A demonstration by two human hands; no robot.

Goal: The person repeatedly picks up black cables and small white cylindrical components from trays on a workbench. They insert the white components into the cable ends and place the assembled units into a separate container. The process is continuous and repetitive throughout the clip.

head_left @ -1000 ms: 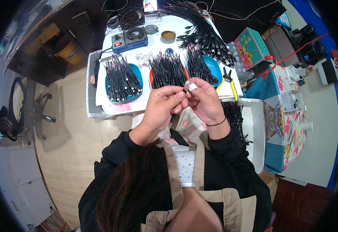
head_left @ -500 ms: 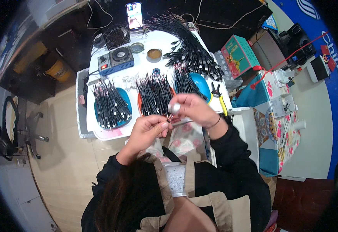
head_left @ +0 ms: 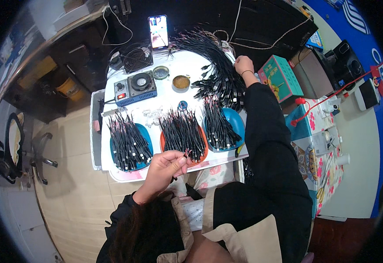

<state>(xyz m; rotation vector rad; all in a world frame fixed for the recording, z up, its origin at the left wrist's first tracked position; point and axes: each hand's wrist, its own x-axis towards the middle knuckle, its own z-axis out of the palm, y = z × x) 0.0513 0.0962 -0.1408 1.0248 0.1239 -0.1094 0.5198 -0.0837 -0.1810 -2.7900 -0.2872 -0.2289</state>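
Note:
My left hand (head_left: 167,168) is in front of the orange tray (head_left: 206,151), thumb and fingers pinching a black cable (head_left: 185,154) with thin reddish wire ends pointing up. My right hand (head_left: 244,65) is stretched out to the far right of the table, beside the large pile of black cables (head_left: 220,70). It looks curled closed, and whatever is in its fingers is hidden. Bundles of short black cables with stripped ends lie in the orange tray, in a blue tray (head_left: 149,136) at left and in another blue tray (head_left: 237,120) at right.
A blue heating unit (head_left: 136,90) with a red switch stands on the white table (head_left: 174,57), next to an open tin of amber paste (head_left: 181,82) and a round lid (head_left: 160,72). Behind are a fan (head_left: 138,58) and a lit phone (head_left: 158,31). A green box (head_left: 281,78) sits at right.
My right hand has left the spot beside my left hand, where a round whitish thing showed at its fingers, and reached far forward and right. My left hand still holds the cable.

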